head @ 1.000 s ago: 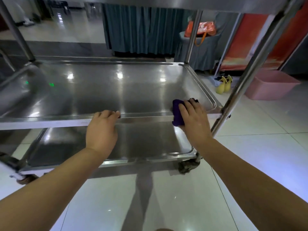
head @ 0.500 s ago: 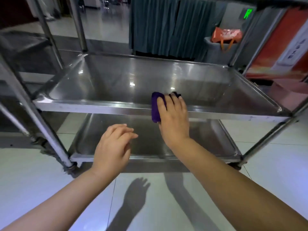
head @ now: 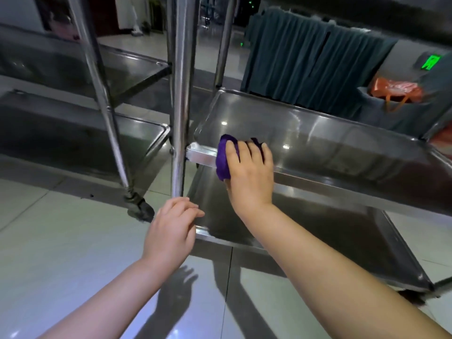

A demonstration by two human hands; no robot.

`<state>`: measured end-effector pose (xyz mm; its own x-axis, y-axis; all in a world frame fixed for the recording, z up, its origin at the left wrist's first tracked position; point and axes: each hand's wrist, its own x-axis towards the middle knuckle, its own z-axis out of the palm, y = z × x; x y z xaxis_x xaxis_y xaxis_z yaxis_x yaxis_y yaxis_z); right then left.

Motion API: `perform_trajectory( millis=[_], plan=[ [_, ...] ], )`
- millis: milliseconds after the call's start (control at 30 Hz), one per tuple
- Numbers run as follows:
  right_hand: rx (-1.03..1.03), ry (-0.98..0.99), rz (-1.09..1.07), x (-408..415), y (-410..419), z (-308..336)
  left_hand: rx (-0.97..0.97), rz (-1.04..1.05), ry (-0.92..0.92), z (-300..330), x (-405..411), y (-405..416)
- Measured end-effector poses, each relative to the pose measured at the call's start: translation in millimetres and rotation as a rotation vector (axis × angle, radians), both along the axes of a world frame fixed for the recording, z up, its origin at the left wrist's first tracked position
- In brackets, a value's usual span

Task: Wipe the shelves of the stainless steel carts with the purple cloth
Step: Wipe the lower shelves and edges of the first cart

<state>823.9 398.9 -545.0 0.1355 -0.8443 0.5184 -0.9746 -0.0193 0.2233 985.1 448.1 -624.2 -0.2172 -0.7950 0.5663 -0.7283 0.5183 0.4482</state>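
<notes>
At near-left corner of the stainless steel cart's middle shelf: crumpled purple cloth, moved left along the front rim since half a second ago, right hand pressing it, fingers draped over. Left hand loosely curled, holding nothing, beside steel upright post. Lower shelf holds nothing visible.

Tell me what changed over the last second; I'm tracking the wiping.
The right hand slid the purple cloth leftward along the middle shelf's front rim, from its right end to its left corner. The left hand let go of that rim and now hangs free. The cloth stayed in the right hand.
</notes>
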Motion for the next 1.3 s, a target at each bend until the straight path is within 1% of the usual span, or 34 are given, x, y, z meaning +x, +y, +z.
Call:
perform_trajectory(
  millis=[200, 367, 500, 567, 633, 667, 733, 767, 900, 967, 1067, 1167, 1300],
  plan=[
    [-0.019, 0.006, 0.072, 43, -22, 1, 0.070, 0.099, 0.054, -17, 31, -7],
    [-0.021, -0.068, 0.148, 60, -25, 3, 0.127, 0.146, 0.075, -27, 48, -10],
    [-0.063, -0.095, 0.301, 43, -6, 12, 0.143, 0.211, 0.215, -21, 38, -14],
    [-0.081, -0.164, 0.424, 22, 13, 18, 0.055, 0.139, 0.292, -17, 24, -13],
    [0.038, -0.315, 0.495, -5, 38, 23, -0.100, -0.010, 0.340, -17, 4, -10],
    [0.133, -0.409, 0.467, -19, 52, 24, -0.160, -0.084, 0.333, -19, -6, -8],
    [0.307, -0.627, 0.302, -48, 76, 19, -0.226, -0.205, 0.284, -25, -29, -2],
    [0.363, -0.747, 0.211, -64, 85, 12, -0.231, -0.262, 0.249, -29, -40, 1],
    [0.485, -1.174, -0.065, -128, 109, -20, -0.190, -0.486, 0.061, -39, -89, 18],
    [0.536, -1.379, -0.143, -154, 118, -35, -0.186, -0.574, -0.044, -38, -118, 24],
    [0.557, -1.676, -0.226, -186, 130, -52, -0.181, -0.686, -0.169, -30, -168, 33],
    [0.600, -1.858, -0.323, -218, 138, -63, -0.143, -0.747, -0.225, -21, -209, 41],
    [0.612, -1.985, -0.379, -265, 146, -75, 0.051, -0.752, -0.202, -14, -257, 47]
  ],
)
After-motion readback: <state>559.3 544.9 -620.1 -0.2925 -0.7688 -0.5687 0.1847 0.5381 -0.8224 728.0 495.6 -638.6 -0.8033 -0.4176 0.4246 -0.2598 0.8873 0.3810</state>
